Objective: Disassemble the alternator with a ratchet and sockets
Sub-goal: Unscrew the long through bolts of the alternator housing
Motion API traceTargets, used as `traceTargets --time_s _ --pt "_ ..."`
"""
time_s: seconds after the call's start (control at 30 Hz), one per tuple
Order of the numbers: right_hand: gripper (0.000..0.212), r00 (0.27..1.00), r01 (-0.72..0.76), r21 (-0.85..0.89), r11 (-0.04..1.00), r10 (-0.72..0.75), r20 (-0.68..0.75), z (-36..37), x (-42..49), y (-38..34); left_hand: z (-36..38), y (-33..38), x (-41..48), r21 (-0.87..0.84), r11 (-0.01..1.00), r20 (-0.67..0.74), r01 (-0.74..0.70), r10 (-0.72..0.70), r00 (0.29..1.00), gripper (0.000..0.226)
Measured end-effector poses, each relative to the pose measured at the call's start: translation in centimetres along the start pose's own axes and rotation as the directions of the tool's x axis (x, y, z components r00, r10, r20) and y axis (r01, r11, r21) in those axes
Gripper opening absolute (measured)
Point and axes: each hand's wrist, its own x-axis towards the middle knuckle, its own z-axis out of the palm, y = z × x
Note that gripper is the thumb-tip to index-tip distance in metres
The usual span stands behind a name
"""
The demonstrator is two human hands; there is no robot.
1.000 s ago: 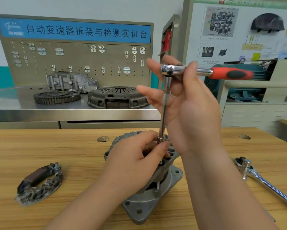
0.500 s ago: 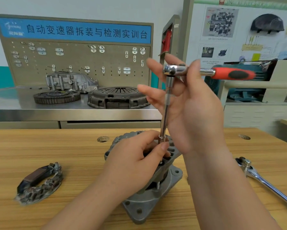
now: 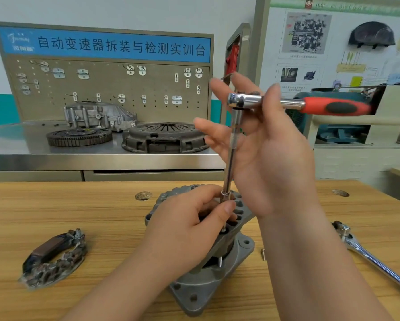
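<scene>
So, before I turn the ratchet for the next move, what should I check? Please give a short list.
1. Ratchet joined to extension: ok.
2. Extension nearly upright over alternator: ok.
3. Extension's lower end seated: cannot tell, the left hand grips and hides it.
4. Right hand on the red handle: not ok, it pinches only the ratchet's head.
5. Loose bolt and spare ratchet apart from the alternator: ok, both lie on the table.

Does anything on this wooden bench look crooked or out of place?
The grey metal alternator's slotted upper housing sits tilted on its flat base, likely mid-disassembly. A small loose bolt lies alone on the wooden table beside it.
</scene>
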Motion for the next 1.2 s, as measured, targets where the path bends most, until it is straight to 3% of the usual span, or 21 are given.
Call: traceTargets --time_s 0.1,0.2,0.3,0.43,0.57,0.63,0.73,0.8,0.97,1.07,1.13,1.2 --pt "0.040 1.000 -0.013 -0.027 1.000 0.013 -0.005 -0.18 -0.07 0.12 -0.04 -0.15 0.11 0.013 1.000 0.019 0.007 -0.007 1.000 0.025" --pt "0.023 0.983 0.171 -0.246 0.954 -0.183 -0.025 0.14 -0.19 0.40 0.04 -0.51 0.21 0.016 1.000 0.010 0.020 -0.020 1.000 0.020" --pt "0.022 0.936 0.328 -0.401 0.855 -0.352 0.014 0.15 -0.14 0.59 0.10 -0.63 0.25 0.006 0.999 0.002 0.035 -0.035 0.999 0.014" --pt "0.027 0.989 0.147 -0.174 0.974 -0.148 0.003 0.35 -0.07 0.58 0.08 -0.41 0.14 -0.031 1.000 0.013 0.005 -0.005 1.000 0.026" --pt "0.043 1.000 -0.025 0.026 0.999 0.025 0.010 0.03 -0.06 0.21 -0.01 -0.26 -0.01 0.009 0.999 0.027 -0.040 0.040 0.999 0.025" --pt "0.043 1.000 -0.014 0.002 1.000 0.014 -0.001 0.15 -0.12 0.34 -0.10 -0.31 0.07 0.004 1.000 0.026 -0.024 0.024 0.999 0.026" --pt "0.023 0.992 0.120 -0.144 0.982 -0.125 -0.027 0.41 -0.22 0.58 -0.19 -0.45 0.23 -0.014 1.000 0.038 -0.001 0.001 0.999 0.025" --pt "0.022 0.980 0.185 -0.199 0.962 -0.196 -0.037 0.38 -0.29 0.52 -0.32 -0.50 0.24 -0.019 1.000 0.041 -0.004 0.005 0.999 0.024" --pt "0.028 0.996 0.083 -0.037 0.996 -0.083 0.016 0.48 -0.39 0.33 -0.79 -0.59 0.04 -0.047 0.998 0.055 -0.031 0.033 0.998 0.021" --pt "0.044 0.999 -0.014 0.085 0.996 0.011 0.042 0.18 -0.27 0.11 -0.88 -0.55 0.01 -0.059 0.998 0.069 -0.035 0.039 0.997 0.020" --pt "0.042 0.999 -0.011 0.066 0.998 0.009 0.040 0.21 -0.25 0.15 -0.86 -0.57 0.09 -0.045 0.998 0.073 -0.044 0.047 0.996 0.020" --pt "0.027 0.998 0.067 -0.075 0.995 -0.066 0.010 0.38 -0.30 0.38 -0.78 -0.71 0.19 -0.039 0.999 0.069 -0.025 0.028 0.997 0.022"
